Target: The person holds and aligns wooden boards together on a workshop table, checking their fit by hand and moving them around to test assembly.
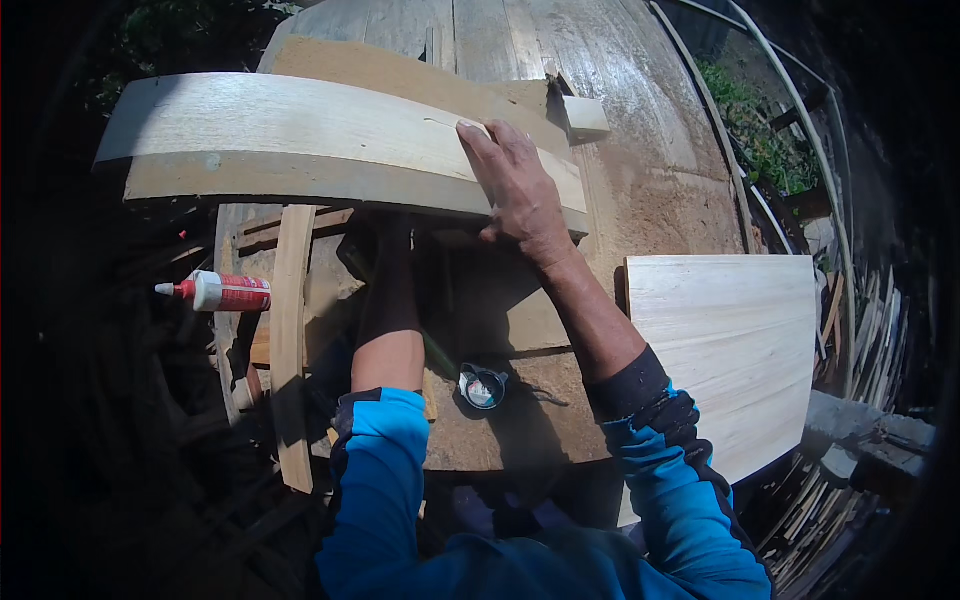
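Note:
A long pale wooden board (300, 118) lies across the view ahead of me, with a darker tan strip (300, 177) along its near side. Whether that strip is a second board or the same piece's edge I cannot tell. My right hand (522, 193) grips the right end, fingers over the top face and thumb at the near edge. My left forearm reaches beneath the board, and the left hand is hidden in its shadow. A red and white squeeze bottle (235, 291) lies below the board's left part.
A wide pale panel (725, 350) lies at the right. The worn wooden table (640, 200) bears a small wood block (586, 115) beyond my right hand. A narrow upright slat (291, 350) and a small round container (482, 388) are nearer me. Scrap strips (815, 520) are piled at lower right.

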A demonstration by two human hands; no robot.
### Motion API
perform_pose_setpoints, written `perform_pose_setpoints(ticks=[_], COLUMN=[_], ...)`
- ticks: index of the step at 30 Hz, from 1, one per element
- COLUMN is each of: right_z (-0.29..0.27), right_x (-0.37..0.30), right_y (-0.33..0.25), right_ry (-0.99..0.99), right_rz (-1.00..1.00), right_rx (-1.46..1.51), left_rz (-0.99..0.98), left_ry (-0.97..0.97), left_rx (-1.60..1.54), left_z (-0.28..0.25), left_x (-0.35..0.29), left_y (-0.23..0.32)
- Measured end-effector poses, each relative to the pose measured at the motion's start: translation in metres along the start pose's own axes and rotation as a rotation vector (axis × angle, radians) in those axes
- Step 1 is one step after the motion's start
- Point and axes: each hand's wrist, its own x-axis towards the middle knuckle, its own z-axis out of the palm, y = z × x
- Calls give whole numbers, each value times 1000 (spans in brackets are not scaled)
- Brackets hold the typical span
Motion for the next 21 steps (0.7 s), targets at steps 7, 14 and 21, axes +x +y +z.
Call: perform_pose_setpoints(ticks=[7,14,21], right_z=[1,-2,0], right_x=[0,2,3], right_y=[0,-2,0], right_ry=[-42,-64,4], right_rz=[30,23,-15], right_rx=[-8,-47,5], left_rz=[-432,202,92], left_ry=[137,106,-75], left_rx=[-274,184,63], left_z=[3,42,37], left_x=[-95,-194,-204], left_y=[18,30,28])
